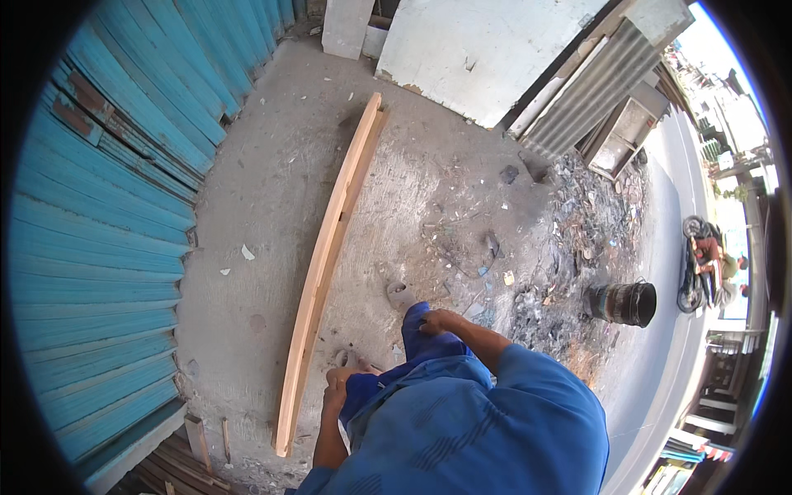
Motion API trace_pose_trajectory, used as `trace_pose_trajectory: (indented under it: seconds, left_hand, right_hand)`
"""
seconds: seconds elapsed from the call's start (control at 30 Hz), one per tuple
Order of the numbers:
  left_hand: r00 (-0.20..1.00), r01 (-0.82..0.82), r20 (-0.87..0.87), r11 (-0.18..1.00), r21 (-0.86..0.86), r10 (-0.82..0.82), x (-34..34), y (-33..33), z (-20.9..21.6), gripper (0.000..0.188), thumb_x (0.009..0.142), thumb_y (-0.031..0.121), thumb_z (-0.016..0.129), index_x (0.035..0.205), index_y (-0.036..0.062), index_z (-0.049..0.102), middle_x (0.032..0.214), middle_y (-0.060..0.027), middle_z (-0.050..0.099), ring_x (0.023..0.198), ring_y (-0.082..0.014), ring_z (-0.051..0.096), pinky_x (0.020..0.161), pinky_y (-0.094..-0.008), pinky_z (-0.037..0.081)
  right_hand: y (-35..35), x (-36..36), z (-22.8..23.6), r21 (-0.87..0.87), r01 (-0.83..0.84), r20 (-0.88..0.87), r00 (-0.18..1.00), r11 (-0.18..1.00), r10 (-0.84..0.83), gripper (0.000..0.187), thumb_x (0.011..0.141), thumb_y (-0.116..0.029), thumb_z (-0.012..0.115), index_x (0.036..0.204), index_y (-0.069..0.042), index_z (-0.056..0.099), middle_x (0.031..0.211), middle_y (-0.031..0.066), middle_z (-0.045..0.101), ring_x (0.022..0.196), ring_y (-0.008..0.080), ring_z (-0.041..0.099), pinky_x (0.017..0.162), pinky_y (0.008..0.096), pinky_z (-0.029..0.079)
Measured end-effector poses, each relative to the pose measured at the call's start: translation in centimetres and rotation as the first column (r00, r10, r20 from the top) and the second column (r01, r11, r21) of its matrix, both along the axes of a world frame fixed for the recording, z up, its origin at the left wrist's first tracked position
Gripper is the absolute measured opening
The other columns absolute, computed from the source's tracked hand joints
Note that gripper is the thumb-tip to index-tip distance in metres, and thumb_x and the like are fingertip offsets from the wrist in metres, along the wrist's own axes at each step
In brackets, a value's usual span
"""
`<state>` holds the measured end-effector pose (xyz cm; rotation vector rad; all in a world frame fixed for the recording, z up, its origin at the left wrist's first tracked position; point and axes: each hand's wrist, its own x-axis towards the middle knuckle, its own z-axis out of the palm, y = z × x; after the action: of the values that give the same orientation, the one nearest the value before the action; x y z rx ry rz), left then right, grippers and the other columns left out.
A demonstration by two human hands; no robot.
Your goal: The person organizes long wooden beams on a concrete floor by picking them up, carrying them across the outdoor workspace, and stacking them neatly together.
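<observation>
My left hand point(336, 381) is at the left leg of my blue trousers point(417, 348), its fingers closed on the cloth near the knee. On the right leg, my right hand point(436, 322) grips the fabric with curled fingers. Both hands are partly turned away, so the fingertips are hard to make out. Just left of my feet, a long, pale wooden beam point(313, 278) lies lengthwise on the concrete, touched by neither hand. My sandalled feet point(399, 294) stand on its right side.
A blue corrugated metal wall point(107, 247) borders the left. Large white panels point(478, 54) and a corrugated sheet point(573, 91) lean at the far end. Right lie scattered debris point(577, 223) and a dark bucket point(623, 304); beyond, a motorcycle point(701, 264) is on the road.
</observation>
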<state>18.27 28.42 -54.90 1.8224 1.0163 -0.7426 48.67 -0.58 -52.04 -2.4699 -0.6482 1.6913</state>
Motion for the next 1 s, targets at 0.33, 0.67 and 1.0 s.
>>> trace_pose_trajectory:
  seconds: [0.33,0.67,1.0]
  left_hand:
    - [0.987,0.162,0.058,0.924,-0.346,-0.151,8.0,7.4,4.9,0.019,0.087,0.027,0.049,0.084,0.0088,0.054,0.067,0.0001,0.048,0.052,-0.0086,0.043,0.045,-0.0225,0.034]
    - [0.961,0.236,-0.088,0.94,-0.245,-0.264,7.2,6.9,6.3,0.026,0.086,0.026,0.049,0.103,0.0069,0.053,0.079,-0.0059,0.053,0.048,-0.013,0.047,0.04,-0.0253,0.036]
    - [0.87,0.485,0.056,0.831,-0.272,-0.489,9.8,-10.7,8.6,0.03,0.087,0.029,0.051,0.103,0.0029,0.056,0.079,-0.0035,0.054,0.055,-0.0111,0.051,0.043,-0.0227,0.039]
  right_hand:
    - [-8.4,-21.8,-1.5,0.192,0.641,0.154,0.728,0.743,-0.668,0.048,0.083,-0.041,0.047,0.09,0.002,0.066,0.096,0.0268,0.061,0.094,0.0388,0.059,0.082,0.043,0.045]
    - [-12.8,-33.5,4.4,0.203,0.892,0.216,0.362,0.404,-0.907,0.047,0.082,-0.038,0.048,0.079,0.005,0.064,0.089,0.0292,0.06,0.087,0.04,0.06,0.074,0.0435,0.047]
    - [-21.2,-38.5,2.8,0.356,0.911,0.105,0.181,0.207,-0.978,0.041,0.074,-0.034,0.053,0.063,0.004,0.06,0.059,0.0221,0.058,0.052,0.0338,0.057,0.056,0.0415,0.047]
